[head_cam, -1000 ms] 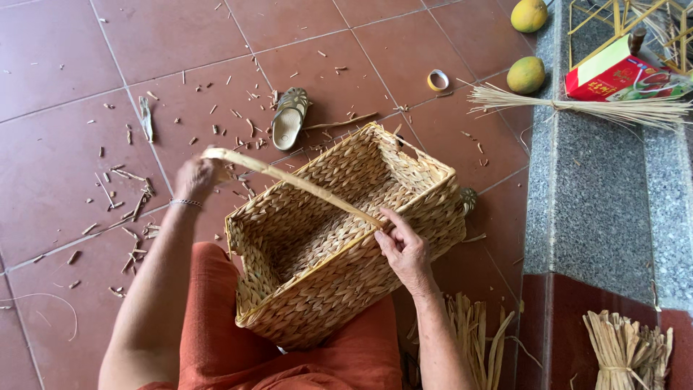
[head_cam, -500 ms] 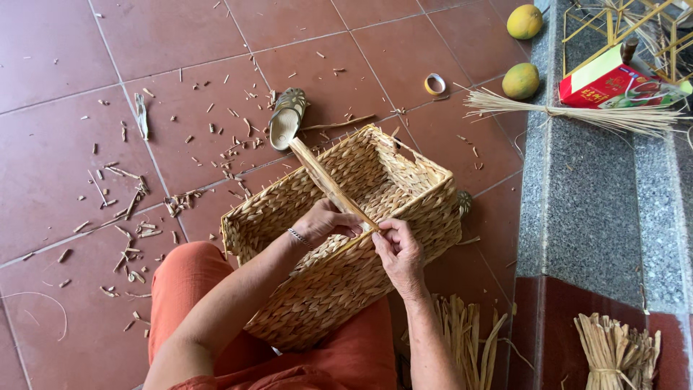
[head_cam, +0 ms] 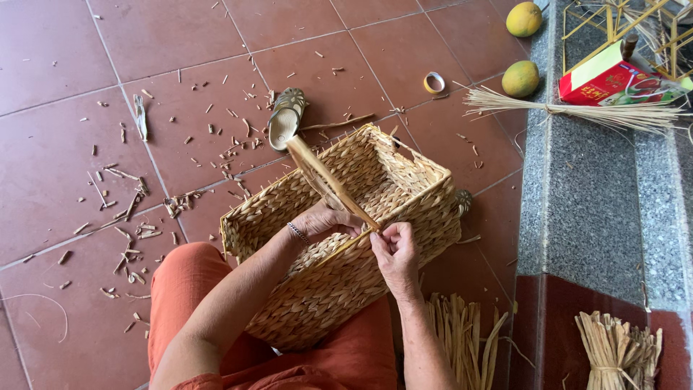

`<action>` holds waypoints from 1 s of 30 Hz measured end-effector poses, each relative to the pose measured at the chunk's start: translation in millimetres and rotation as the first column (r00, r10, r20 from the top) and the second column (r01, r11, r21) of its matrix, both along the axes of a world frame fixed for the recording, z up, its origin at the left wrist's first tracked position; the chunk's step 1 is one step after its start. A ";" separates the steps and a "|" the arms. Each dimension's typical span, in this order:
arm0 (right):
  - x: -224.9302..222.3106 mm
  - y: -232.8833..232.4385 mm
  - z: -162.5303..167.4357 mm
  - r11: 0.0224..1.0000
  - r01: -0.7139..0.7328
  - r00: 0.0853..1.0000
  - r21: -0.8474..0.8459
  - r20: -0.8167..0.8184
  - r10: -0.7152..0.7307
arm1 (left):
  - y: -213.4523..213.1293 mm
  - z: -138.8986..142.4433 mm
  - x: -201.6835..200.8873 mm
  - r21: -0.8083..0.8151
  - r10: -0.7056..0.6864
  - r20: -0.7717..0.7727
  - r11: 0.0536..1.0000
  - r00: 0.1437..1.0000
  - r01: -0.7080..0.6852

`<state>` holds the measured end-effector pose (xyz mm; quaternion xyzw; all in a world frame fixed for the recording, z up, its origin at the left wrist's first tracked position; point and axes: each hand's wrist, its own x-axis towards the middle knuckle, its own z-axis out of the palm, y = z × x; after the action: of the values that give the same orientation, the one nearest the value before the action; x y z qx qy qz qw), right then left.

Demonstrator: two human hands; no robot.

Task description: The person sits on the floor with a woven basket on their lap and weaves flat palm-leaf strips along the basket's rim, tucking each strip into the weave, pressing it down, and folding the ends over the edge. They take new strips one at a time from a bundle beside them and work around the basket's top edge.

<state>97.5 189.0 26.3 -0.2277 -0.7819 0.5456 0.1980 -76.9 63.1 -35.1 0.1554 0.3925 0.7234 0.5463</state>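
Red tile floor; basket propped on lap for reach; left hand and right hand, both grips pinched on reed strip, keeping it taut at rim.

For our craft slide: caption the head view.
Both hands, left and right, grip a strip over a woven basket.

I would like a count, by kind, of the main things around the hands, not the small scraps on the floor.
Woven basket: 1
Long strip held by left hand and right hand: 1
Round yellow-green fruits: 2
Tape roll: 1
Sandal: 1
Red box: 1
Total: 7
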 end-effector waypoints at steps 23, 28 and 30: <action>3.1 -8.4 6.5 0.991 -0.035 0.997 0.127 -0.059 0.043 | 13.9 3.4 -18.9 -0.101 -0.208 -0.206 0.977 0.956 0.190; 3.6 -9.0 16.1 0.976 -0.063 0.998 0.208 -0.012 0.066 | 12.1 8.1 -18.6 -0.146 -0.244 -0.141 0.964 0.960 0.223; 6.4 -9.8 21.4 0.976 -0.067 0.998 0.209 0.024 0.063 | 15.6 8.1 -17.0 -0.179 -0.277 -0.176 0.953 0.945 0.246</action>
<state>103.9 179.2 47.7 -0.1849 -0.8436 0.4644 0.1961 -93.8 78.7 -27.0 0.2352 0.4759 0.5925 0.6060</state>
